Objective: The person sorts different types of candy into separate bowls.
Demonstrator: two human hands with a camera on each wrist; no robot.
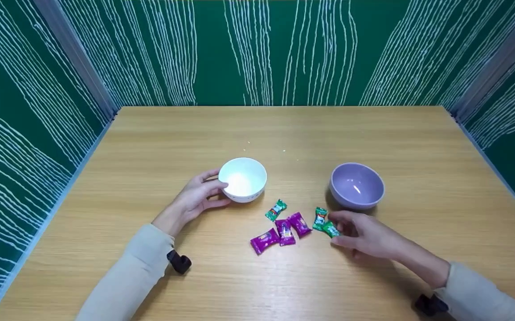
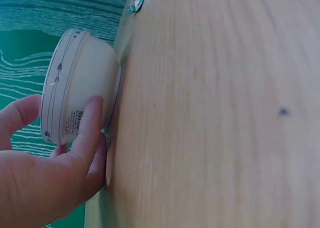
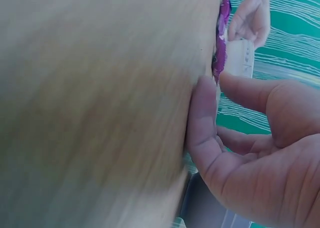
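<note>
My left hand (image 1: 197, 196) grips a white bowl (image 1: 251, 196) from its left side, thumb over the rim and fingers against the outer wall. In the left wrist view, the bowl (image 2: 92, 73) shows a dark printed band and a small barcode label. My right hand (image 1: 366, 234) is low over the table, thumb and forefinger spread beside a green-wrapped candy (image 1: 330, 229). Another green candy (image 1: 320, 218) lies against that one. Three purple-wrapped candies (image 1: 285, 232) lie to the left, with a third green candy (image 1: 276, 210) near the white bowl.
A purple bowl (image 1: 357, 185) stands just behind my right hand. The wooden table (image 1: 173, 142) has a few tiny white specks behind the white bowl. Green panels with white lines (image 1: 213, 53) enclose its back and sides.
</note>
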